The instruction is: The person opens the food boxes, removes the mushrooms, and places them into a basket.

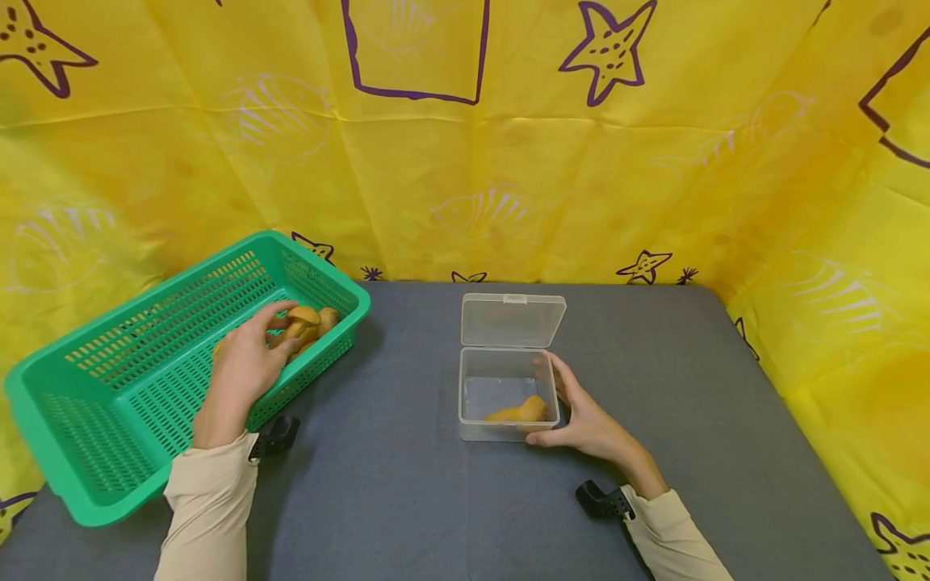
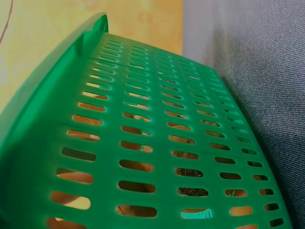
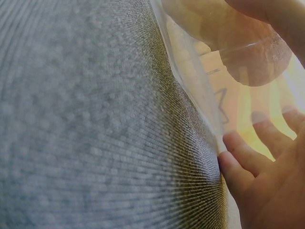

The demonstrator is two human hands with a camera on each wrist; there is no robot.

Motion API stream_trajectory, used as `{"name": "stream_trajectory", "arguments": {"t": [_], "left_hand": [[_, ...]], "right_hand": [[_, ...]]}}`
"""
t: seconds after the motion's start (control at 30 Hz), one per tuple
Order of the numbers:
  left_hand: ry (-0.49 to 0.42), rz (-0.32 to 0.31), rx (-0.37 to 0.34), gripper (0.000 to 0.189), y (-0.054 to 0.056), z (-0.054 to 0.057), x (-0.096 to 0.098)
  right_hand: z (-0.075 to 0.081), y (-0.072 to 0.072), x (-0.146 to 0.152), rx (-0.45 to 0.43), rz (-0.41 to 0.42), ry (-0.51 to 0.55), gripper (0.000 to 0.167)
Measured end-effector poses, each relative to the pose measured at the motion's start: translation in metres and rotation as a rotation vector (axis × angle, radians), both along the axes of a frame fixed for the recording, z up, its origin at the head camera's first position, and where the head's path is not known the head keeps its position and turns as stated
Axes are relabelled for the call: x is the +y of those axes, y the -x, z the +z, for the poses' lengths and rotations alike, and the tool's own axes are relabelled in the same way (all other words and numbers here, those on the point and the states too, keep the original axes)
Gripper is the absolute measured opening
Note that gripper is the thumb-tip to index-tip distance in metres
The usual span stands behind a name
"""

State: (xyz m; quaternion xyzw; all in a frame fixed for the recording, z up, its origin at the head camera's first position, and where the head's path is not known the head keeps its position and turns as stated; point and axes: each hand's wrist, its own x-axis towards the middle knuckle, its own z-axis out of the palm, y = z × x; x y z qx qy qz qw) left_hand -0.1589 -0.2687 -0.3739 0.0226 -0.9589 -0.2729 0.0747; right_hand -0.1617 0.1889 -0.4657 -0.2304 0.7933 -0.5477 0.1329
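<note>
My left hand (image 1: 247,359) reaches over the near side of a green plastic basket (image 1: 156,311), with thumb and fingers round a brown mushroom (image 1: 302,315). Beside it in the basket's right end lies another mushroom (image 1: 328,319); others are partly hidden by the hand. In the left wrist view the slotted wall of the basket (image 2: 157,124) hides that hand. A clear plastic box (image 1: 471,432) stands with its lid (image 1: 513,321) up. One mushroom (image 1: 529,410) lies on its side inside. My right hand (image 1: 592,424) holds the box's right side, thumb at the front.
Under everything is a grey cloth-covered table (image 1: 407,484). A yellow patterned curtain (image 1: 465,161) hangs along the back and right side. The basket's far rim stands close to the curtain. A black wrist camera (image 1: 605,500) sits below the right hand.
</note>
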Motion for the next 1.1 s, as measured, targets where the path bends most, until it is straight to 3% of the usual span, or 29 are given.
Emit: {"name": "stream_trajectory", "arguments": {"t": [0.2, 0.33, 0.87, 1.1], "left_hand": [[-0.039, -0.008, -0.144, 0.057, 0.001, 0.001, -0.003], [-0.052, -0.009, -0.167, 0.057, 0.001, 0.001, -0.003], [0.009, 0.045, 0.047, 0.044, -0.005, 0.001, 0.001], [-0.001, 0.016, 0.107, 0.04, -0.008, 0.008, 0.013]], "right_hand": [[0.0, -0.001, 0.0, -0.008, -0.001, -0.023, 0.117], [0.0, -0.001, 0.0, -0.006, 0.002, -0.027, 0.117], [0.0, -0.001, 0.0, 0.01, 0.002, -0.021, 0.117], [0.0, 0.0, 0.001, 0.016, 0.005, 0.0, 0.118]]}}
